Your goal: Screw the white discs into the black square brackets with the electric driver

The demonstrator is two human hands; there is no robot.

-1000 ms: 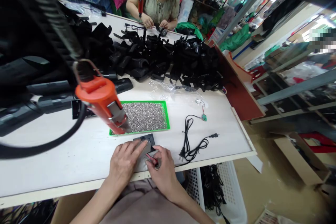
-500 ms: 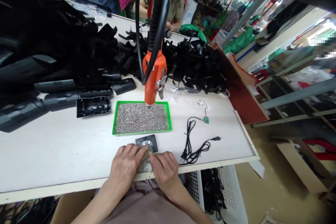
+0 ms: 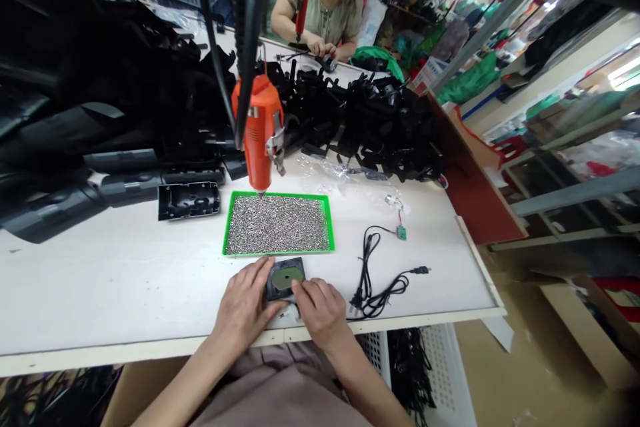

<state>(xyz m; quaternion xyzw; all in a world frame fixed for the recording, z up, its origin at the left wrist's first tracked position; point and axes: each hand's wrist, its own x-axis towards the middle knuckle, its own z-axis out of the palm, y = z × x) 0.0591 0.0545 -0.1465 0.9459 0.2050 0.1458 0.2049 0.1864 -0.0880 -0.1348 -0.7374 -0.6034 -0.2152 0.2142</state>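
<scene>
A black square plastic part (image 3: 271,289) lies flat near the table's front edge. Set in its middle is a flat green plate (image 3: 287,277) with cut corners and a dark round hole. My left hand (image 3: 245,303) grips the black part's left side, fingers along its far corner and thumb at the near edge. The curled fingers of my right hand (image 3: 320,312) press together at the right end of the green plate; their tips touch it. A small whitish piece (image 3: 289,313), hard to make out, lies just below the black part, between my hands.
Behind my hands is a green tray (image 3: 331,227) of small metal screws. An orange electric screwdriver (image 3: 257,140) hangs over it. A black cable (image 3: 373,293) with a small green circuit board (image 3: 401,233) lies right. Black housings (image 3: 190,201) pile up left and behind. A co-worker (image 3: 320,20) sits opposite.
The green plate, earlier between my hands over the near edge, now lies within the black part and covers its two round silver spots. My left hand has shifted to the part's left side.
</scene>
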